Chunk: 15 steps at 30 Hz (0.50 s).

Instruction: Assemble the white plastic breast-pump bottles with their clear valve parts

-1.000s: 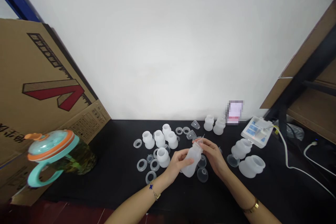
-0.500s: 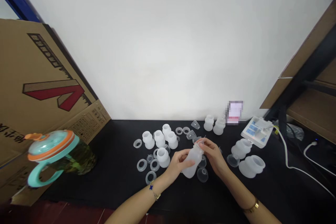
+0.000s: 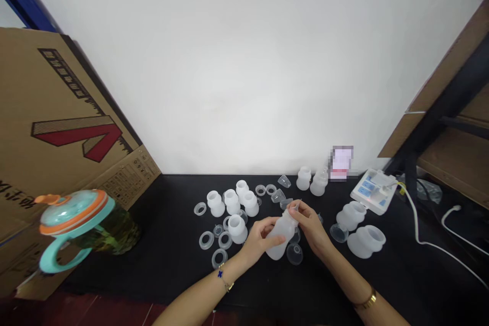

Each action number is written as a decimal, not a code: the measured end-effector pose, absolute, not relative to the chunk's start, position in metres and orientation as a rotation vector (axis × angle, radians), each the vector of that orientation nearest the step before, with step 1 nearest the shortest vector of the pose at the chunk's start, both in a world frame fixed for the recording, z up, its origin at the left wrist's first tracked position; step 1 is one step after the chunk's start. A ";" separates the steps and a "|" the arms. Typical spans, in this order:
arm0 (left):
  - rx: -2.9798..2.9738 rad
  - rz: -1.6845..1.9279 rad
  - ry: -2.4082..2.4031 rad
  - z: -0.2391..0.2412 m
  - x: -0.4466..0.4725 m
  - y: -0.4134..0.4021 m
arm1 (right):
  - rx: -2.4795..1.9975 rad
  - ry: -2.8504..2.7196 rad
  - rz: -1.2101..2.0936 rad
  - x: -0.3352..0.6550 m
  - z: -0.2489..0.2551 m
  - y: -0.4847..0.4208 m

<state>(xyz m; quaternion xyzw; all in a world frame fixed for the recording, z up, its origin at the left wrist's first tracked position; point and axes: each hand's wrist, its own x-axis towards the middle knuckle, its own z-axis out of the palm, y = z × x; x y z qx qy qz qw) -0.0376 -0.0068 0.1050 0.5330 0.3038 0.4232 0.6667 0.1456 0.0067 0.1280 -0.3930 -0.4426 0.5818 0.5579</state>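
Observation:
A translucent white baby bottle (image 3: 280,234) is tilted in front of me, its top leaning to the right. My left hand (image 3: 262,237) is wrapped round its body, thumb across the near side. At the neck, the fingers of my right hand (image 3: 305,216) pinch the top; whether a ring or a teat sits there is mostly hidden by them. Below the right hand lies a clear round teat (image 3: 295,253) on the black table. To the left stand several open white bottles (image 3: 237,229), with translucent collar rings (image 3: 219,259) and small clear teats (image 3: 218,231) around them.
Clear caps (image 3: 284,181) lie behind my hands. Two bottles (image 3: 319,183) stand near the wall by a blurred phone-like panel (image 3: 341,163). Right are two wide bottles (image 3: 367,242) and a power strip (image 3: 373,191) with cables. A teal-lidded jug (image 3: 87,229) and cardboard box (image 3: 76,112) stand left.
Both hands stay round the same bottle, which has shifted very slightly. My right fingers have moved a little at its top. The things on the table keep their places.

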 end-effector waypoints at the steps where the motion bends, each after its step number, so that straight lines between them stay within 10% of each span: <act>1: 1.208 0.956 0.685 0.105 -0.038 -0.007 | -0.931 -1.052 1.372 0.146 0.128 0.007; 15: 1.319 0.976 0.729 0.109 -0.038 -0.008 | -0.938 -1.068 1.401 0.146 0.123 0.008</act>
